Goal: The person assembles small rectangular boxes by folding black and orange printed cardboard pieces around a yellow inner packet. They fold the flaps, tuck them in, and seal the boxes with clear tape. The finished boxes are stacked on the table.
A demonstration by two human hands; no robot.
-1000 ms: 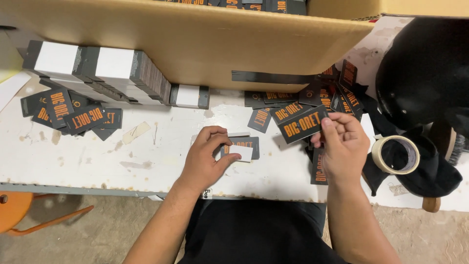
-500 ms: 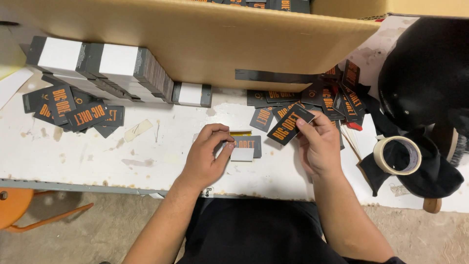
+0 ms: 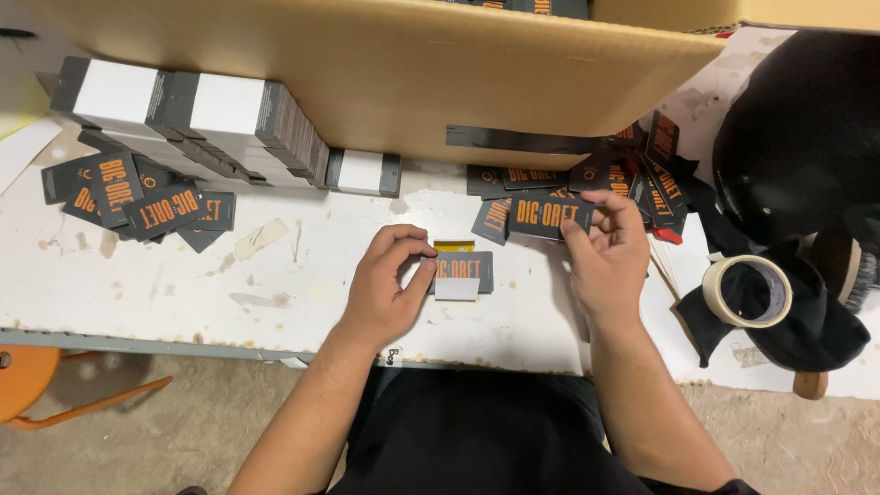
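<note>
My left hand (image 3: 390,286) rests on the white table, fingers curled against the left edge of a small stack of dark cards with orange print (image 3: 466,271); a yellow piece (image 3: 454,246) shows behind the stack. My right hand (image 3: 607,258) is raised a little to the right and pinches one dark card with orange lettering (image 3: 548,214) by its right end, holding it flat above the table. A loose heap of the same cards (image 3: 642,179) lies just beyond that hand.
A large cardboard box flap (image 3: 385,64) overhangs the back of the table (image 3: 165,284). Stacks of banded cards (image 3: 211,115) and loose cards (image 3: 137,197) lie at left. A tape roll (image 3: 747,291) sits on black cloth (image 3: 807,321) at right. An orange stool (image 3: 37,385) stands below left.
My right hand moved up and left with a card, turning it flat and lifting it from near the stack toward the heap. My left hand stayed on the small stack.
</note>
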